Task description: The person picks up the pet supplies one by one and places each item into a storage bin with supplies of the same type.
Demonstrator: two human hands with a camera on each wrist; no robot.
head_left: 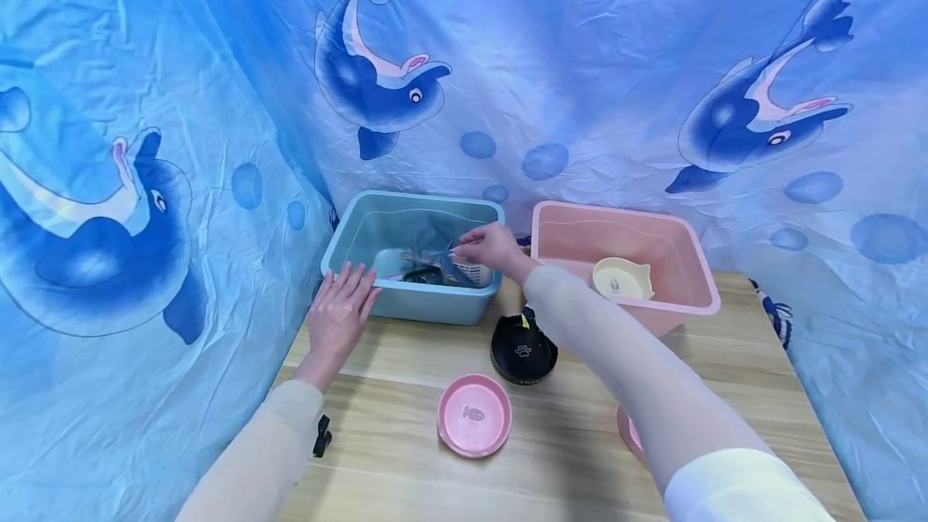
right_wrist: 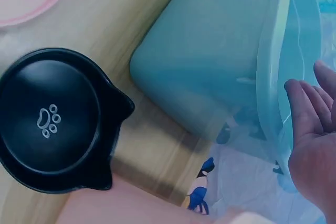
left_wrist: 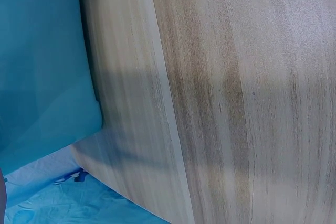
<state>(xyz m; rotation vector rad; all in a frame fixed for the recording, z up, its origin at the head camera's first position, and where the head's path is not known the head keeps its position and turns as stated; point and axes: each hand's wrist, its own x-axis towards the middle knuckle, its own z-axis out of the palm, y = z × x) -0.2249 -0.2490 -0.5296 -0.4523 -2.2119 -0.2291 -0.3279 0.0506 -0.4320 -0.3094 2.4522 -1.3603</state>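
My left hand point(head_left: 339, 314) rests on the near-left rim of a blue bin point(head_left: 406, 302), with its fingers straight. Over the right side of that bin reaches my right hand point(head_left: 493, 248), its fingers loosely bent. In the right wrist view, nothing shows between the thumb and fingers of that hand point(right_wrist: 315, 145). Below it in the bin lie a blurred, bluish see-through item point(head_left: 453, 271), a dark item point(head_left: 423, 275) and a white slotted item point(head_left: 474, 272); their kinds are unclear. The left wrist view shows mostly the bin's outer wall point(left_wrist: 42, 72) and the table.
A pink bin point(head_left: 699, 280) beside the blue one holds a cream cat-eared bowl point(head_left: 622, 278). On the wooden table point(head_left: 391, 457) are a black paw-print bowl point(head_left: 524, 351), a pink fish-print bowl point(head_left: 474, 416), another pink dish point(head_left: 629, 432) partly under my right arm, and a small black item point(head_left: 322, 436).
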